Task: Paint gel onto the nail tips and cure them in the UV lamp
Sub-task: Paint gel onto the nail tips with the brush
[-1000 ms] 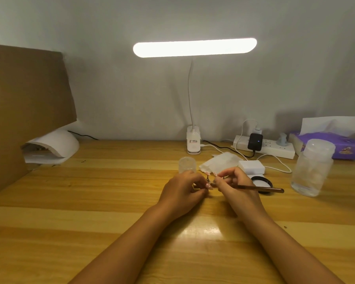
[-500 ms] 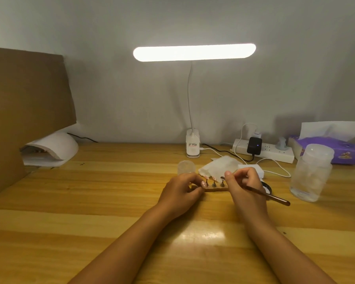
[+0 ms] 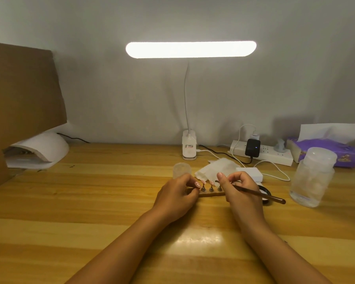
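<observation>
While the left hand (image 3: 176,196) steadies the wooden holder (image 3: 211,194), its fingers curled and pinching the holder's left end, the right hand (image 3: 242,193) grips a thin brown brush (image 3: 260,194). Its fingers are bent round the shaft and the handle slants away to the right of the holder. The nail tips (image 3: 211,183) stand on short stalks along the holder, which lies on the counter (image 3: 90,201) between the 2 hands.

By my reading this is the painting step: the brush's working end points at the tip nearest the right hand, and the holder is on the counter, not in the UV lamp (image 3: 43,149). That lamp, a white dome, sits well to the left of the holder and farther back.

The next move probably calls for a light, even stroke along 1 tip without flooding its edges. After that comes fresh gel from the dark round pot (image 3: 264,190) just right of the holder. Later the whole holder needs a level carry to the lamp so wet gel does not run.

Much is hard to read. 3 tips show plainly; a pink spot by the left fingers may be a 4th tip or a fingernail, and I cannot tell which. The bristles are too small to make out, so whether they touch a tip is unclear. The right hand covers the holder's right end and most of the pot. Whether gel lies on any tip cannot be told, nor what is inside the lamp's dim mouth.
</observation>
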A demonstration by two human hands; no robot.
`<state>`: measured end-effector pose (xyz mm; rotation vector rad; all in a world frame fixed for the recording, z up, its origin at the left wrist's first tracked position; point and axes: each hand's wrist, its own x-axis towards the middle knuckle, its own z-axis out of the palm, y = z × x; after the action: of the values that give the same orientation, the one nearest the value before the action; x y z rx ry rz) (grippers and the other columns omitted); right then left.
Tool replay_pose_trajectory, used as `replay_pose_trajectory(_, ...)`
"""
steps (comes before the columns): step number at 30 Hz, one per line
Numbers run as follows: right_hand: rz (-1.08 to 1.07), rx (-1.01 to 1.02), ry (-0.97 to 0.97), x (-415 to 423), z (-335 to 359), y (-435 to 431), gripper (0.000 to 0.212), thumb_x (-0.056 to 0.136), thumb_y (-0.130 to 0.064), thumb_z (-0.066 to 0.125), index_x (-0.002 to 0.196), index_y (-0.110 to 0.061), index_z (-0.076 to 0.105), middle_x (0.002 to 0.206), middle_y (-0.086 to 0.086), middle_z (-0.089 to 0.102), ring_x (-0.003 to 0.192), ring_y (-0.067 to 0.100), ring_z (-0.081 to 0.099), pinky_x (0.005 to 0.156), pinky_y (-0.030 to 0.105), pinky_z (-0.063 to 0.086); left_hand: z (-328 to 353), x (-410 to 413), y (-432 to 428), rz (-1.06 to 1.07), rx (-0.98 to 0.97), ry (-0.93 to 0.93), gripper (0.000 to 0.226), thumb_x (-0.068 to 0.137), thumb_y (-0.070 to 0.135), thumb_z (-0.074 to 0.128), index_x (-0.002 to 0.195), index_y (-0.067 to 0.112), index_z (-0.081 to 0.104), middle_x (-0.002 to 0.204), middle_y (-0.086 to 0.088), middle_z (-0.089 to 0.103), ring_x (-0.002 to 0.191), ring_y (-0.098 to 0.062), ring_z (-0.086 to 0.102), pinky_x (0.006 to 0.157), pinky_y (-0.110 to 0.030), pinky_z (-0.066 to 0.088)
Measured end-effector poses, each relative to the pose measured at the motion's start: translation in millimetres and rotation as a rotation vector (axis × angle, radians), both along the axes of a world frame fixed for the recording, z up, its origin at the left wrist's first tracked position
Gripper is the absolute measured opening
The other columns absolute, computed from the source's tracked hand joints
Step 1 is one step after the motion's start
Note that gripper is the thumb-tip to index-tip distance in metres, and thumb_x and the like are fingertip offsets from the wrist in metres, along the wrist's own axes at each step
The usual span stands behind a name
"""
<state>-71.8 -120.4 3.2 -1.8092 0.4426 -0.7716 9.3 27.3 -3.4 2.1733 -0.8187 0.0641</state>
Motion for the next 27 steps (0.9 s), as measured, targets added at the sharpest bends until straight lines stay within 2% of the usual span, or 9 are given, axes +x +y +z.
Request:
replay_pose_trajectory(2,0.020,0.006,-0.004,-1,2,1,0.022,0.087,-0.042,0.065,0.083,-0.022,0.059,0.067,-0.006,0.064,0.061,0.004,0.061,0.050,0.014,0.042,0,0,-1,0.001,0.007,0.009,0.009,0.093,0.028,0.060,0.093,0.036,0.057,0.099,0.017,0.065,0.075,-0.004,0.053,0.065,-0.026,0.038)
replay_pose_trajectory(4,0.047,0.023,-0.015,-3,3,2,0.021,0.086,-0.041,0.066,0.084,-0.021,0.060,0.063,-0.006,0.064,0.059,-0.002,0.061,0.053,0.017,0.043,1,-1,-1,0.005,0.010,0.014,0.009,0.093,0.028,0.060,0.093,0.037,0.056,0.099,0.017,0.064,0.078,-0.006,0.055,0.065,-0.026,0.038)
replay_pose_trajectory(7,0.105,0.102,-0.037,-6,7,1,0.020,0.085,-0.040,0.068,0.088,-0.021,0.063,0.064,-0.003,0.068,0.055,0.000,0.060,0.056,0.024,0.043,2,-1,-2,0.012,0.007,0.035,0.011,0.093,0.027,0.060,0.091,0.036,0.055,0.100,0.015,0.066,0.082,-0.009,0.059,0.069,-0.030,0.046)
replay_pose_trajectory(10,0.201,0.207,-0.067,-9,10,-1,0.015,0.088,-0.032,0.066,0.094,-0.018,0.063,0.070,0.000,0.071,0.050,0.002,0.055,0.047,0.021,0.044,4,-2,-2,0.026,0.004,0.054,0.009,0.092,0.026,0.059,0.093,0.035,0.055,0.103,0.016,0.066,0.088,-0.010,0.062,0.076,-0.034,0.050)
replay_pose_trajectory(13,0.226,0.239,-0.074,-8,10,-4,0.006,0.093,-0.018,0.061,0.098,-0.015,0.061,0.074,0.003,0.072,0.052,0.006,0.055,0.047,0.020,0.046,4,-2,-3,0.042,0.026,0.030,0.012,0.089,0.028,0.058,0.097,0.037,0.056,0.106,0.020,0.066,0.093,-0.005,0.060,0.072,-0.027,0.046)
replay_pose_trajectory(16,0.211,0.238,-0.059,-7,9,-3,0.008,0.093,-0.017,0.060,0.097,-0.011,0.056,0.075,0.003,0.073,0.052,0.007,0.056,0.048,0.021,0.047,5,-3,-4,0.044,0.036,0.034,0.013,0.087,0.033,0.061,0.099,0.038,0.057,0.105,0.021,0.064,0.092,-0.004,0.059,0.069,-0.025,0.044)
replay_pose_trajectory(20,0.198,0.212,-0.075,-7,9,0,0.011,0.093,-0.017,0.060,0.092,-0.007,0.055,0.070,0.003,0.071,0.049,0.006,0.054,0.046,0.017,0.046,8,-5,-6,0.054,0.046,0.043,0.017,0.085,0.049,0.067,0.098,0.043,0.057,0.095,0.024,0.059,0.086,0.004,0.056,0.062,-0.021,0.037)
replay_pose_trajectory(24,0.204,0.219,-0.065,-8,12,3,0.014,0.093,-0.018,0.060,0.092,-0.005,0.055,0.066,0.004,0.069,0.049,0.007,0.053,0.045,0.019,0.045,9,-8,-8,0.075,0.065,-0.002,0.014,0.088,0.047,0.065,0.098,0.044,0.055,0.096,0.024,0.057,0.091,0.000,0.053,0.061,-0.020,0.033)
replay_pose_trajectory(27,0.198,0.213,-0.062,-8,13,5,0.013,0.093,-0.018,0.060,0.093,-0.006,0.055,0.066,0.004,0.069,0.050,0.008,0.053,0.046,0.020,0.044,9,-11,-11,0.073,0.092,-0.053,0.013,0.091,0.045,0.061,0.097,0.044,0.050,0.105,0.021,0.059,0.098,-0.006,0.056,0.064,-0.025,0.035)
